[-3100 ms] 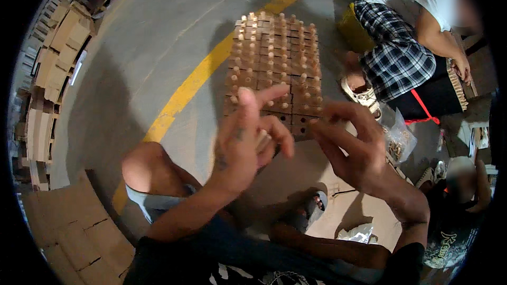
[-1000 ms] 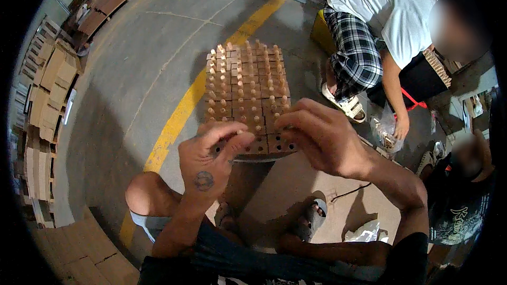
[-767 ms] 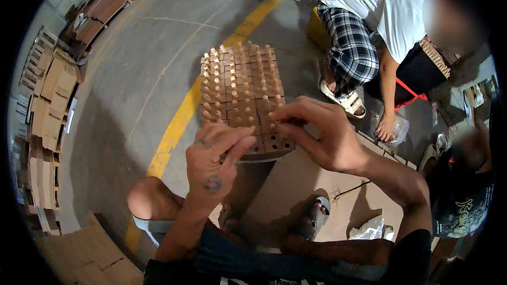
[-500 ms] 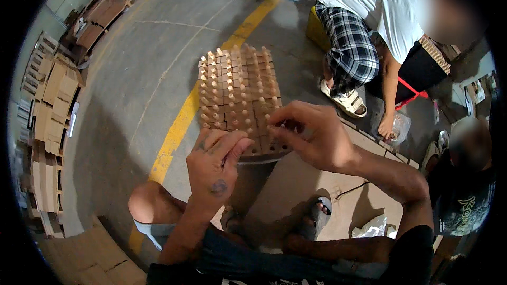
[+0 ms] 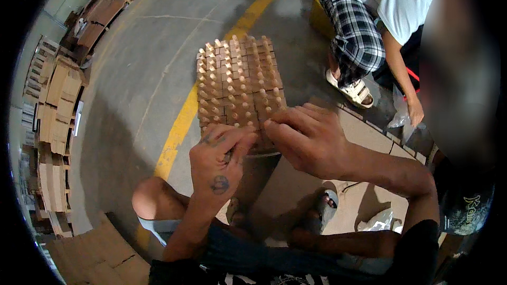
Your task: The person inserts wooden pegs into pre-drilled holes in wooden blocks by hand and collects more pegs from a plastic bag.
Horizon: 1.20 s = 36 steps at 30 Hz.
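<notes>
A block-built wooden board [image 5: 215, 106] stands in front of me, with rows of short upright wooden pegs [image 5: 231, 89] over its top. My left hand [image 5: 219, 155] is closed at its near left edge, thumb pressed against curled fingers; anything inside is hidden. At the near right edge, my right hand [image 5: 311, 140] pinches with thumb and forefinger. A pale spot shows at its fingertips, too small to tell as a peg or a nail. The hands nearly meet and cover part of the near rows.
Flattened cardboard [image 5: 364, 148] lies under and right of my feet. A crouching person in checked trousers [image 5: 351, 37] reaches down to a clear plastic bag [image 5: 402, 113]. Another blurred person sits at the right rim. Stacked cardboard [image 5: 55, 95] lines the left. A yellow line [image 5: 179, 137] crosses the floor.
My right hand has moved left and closer to my left hand, which has shifted slightly right. The crouching person's hand and the plastic bag have moved right. The blurred person has leaned in.
</notes>
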### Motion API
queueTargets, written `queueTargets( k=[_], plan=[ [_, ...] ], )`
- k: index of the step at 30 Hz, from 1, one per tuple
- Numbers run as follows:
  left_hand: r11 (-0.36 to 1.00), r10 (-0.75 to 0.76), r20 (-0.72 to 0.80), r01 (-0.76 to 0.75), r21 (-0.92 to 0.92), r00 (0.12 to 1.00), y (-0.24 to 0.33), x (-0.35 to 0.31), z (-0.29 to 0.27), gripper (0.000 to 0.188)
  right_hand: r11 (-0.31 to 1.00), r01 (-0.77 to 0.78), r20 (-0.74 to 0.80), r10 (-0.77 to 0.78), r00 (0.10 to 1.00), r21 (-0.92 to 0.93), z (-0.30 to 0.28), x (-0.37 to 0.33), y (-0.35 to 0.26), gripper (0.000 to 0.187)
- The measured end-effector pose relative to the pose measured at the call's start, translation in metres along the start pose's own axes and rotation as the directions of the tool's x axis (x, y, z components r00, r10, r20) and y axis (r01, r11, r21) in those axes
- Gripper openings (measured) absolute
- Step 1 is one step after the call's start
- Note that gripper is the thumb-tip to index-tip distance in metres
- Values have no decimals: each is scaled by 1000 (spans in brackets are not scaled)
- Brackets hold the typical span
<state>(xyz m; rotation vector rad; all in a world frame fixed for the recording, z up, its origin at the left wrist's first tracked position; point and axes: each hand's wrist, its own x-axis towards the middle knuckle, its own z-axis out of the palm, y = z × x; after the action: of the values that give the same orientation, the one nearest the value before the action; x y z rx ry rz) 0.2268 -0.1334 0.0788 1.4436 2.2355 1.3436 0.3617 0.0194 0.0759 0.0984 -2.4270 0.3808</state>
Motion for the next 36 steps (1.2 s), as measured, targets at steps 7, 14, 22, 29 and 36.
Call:
queueTargets(
  k=[7, 14, 22, 29, 36],
  plan=[
    [960, 6, -150, 36, 276, 989, -3, 9, -6, 89, 995, 61, 150, -50, 987, -74, -12, 8, -5, 37],
    [706, -286, 215, 357, -612, 934, -17, 23, -19, 112, 990, 49, 299, -7, 954, -132, -12, 4, -11, 36],
    [981, -119, -42, 111, -157, 992, -41, 26, -34, 100, 956, -193, 320, 116, 940, 220, -25, 45, 5, 37],
    [873, 449, 50, -450, 190, 892, 38, 109, -64, 55, 877, -468, 184, 446, 876, 107, -54, 13, 76, 44],
    [703, 249, 586, -560, 439, 771, -14, 116, 21, 62, 622, -783, 285, 751, 595, -3, -39, -136, 82, 22]
  ],
)
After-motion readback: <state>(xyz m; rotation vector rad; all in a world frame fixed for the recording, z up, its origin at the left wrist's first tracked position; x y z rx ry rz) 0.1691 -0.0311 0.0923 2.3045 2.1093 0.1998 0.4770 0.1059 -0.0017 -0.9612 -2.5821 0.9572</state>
